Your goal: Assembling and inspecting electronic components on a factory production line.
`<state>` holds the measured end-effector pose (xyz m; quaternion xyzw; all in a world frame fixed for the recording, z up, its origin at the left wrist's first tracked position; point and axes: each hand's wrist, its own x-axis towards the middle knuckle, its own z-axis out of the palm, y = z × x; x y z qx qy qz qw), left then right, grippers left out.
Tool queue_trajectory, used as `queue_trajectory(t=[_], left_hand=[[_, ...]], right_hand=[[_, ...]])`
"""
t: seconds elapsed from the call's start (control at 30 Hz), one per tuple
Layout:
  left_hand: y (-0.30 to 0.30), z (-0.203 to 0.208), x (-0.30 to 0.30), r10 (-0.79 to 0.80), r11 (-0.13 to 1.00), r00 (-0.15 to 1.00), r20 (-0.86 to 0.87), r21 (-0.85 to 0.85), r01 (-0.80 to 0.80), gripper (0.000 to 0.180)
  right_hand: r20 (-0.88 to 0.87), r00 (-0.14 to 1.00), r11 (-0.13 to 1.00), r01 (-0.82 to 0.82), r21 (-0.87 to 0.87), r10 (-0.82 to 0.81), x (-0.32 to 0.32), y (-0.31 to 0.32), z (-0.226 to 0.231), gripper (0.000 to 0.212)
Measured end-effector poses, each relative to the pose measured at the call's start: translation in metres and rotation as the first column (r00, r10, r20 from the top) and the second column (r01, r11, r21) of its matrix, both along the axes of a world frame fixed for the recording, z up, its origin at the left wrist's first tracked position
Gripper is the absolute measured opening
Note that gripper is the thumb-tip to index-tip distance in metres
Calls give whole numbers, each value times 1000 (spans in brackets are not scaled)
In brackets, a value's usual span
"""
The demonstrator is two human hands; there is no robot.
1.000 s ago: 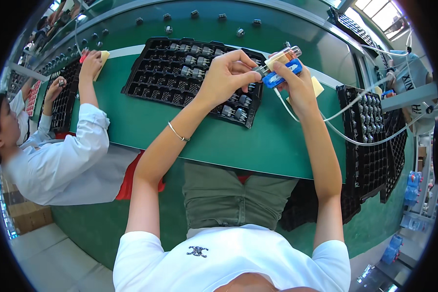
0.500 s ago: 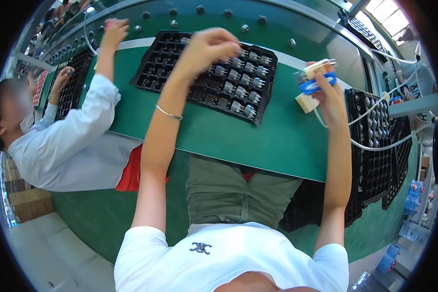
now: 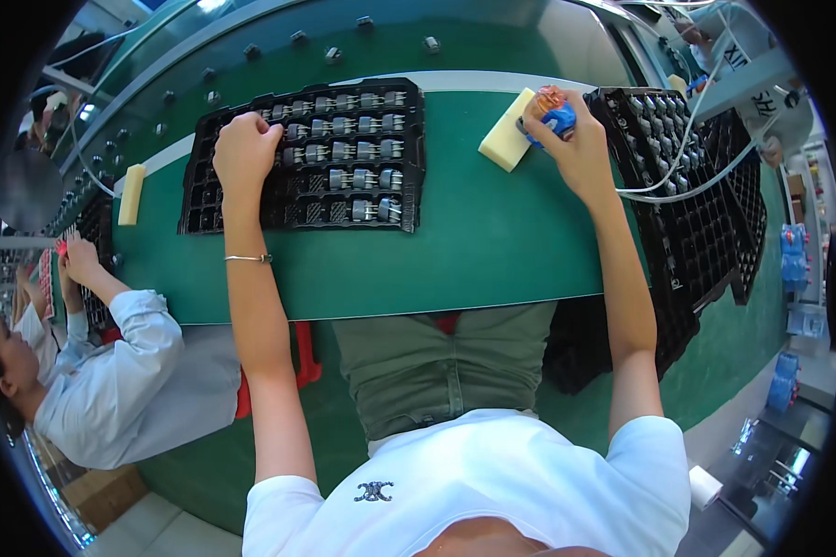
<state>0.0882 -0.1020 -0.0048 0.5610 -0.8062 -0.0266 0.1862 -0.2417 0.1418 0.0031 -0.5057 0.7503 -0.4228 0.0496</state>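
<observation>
While busy at the left of the black tray [image 3: 318, 180] with the left hand [image 3: 244, 153], seemingly picking or seating one of its metal parts [image 3: 344, 150]; cannot tell if holding anything in that curled grip. Gripping the blue-and-orange tool [image 3: 559, 118] in the right hand [image 3: 578, 153], beside the yellow block [image 3: 506, 133] on the tabletop [image 3: 502, 246]. Next, probably need precise finger placement.

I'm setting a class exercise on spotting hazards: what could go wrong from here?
The left hand, at the black plastic compartment tray, might dislodge its small grey cylindrical parts.
The right hand holds a blue-and-orange handheld tool close to the pale-yellow rectangular block and might bump it.
The white flexible tube near the right forearm could snag.
</observation>
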Motion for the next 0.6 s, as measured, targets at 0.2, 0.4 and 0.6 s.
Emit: queue_trajectory(t=[0.2,0.4,0.6], left_hand=[[-10,9,8,-71,986,901,-428,106,128,27],[16,6,-23,160,647,126,-979,200,735,23],[35,7,-40,69,437,139,-988,155,886,29]], right_hand=[[16,1000,1000,-23,-7,23,0,1,-4,42],[-6,1000,999,-11,-37,11,0,1,-6,43],[-32,999,998,-26,-58,24,-3,0,-9,45]])
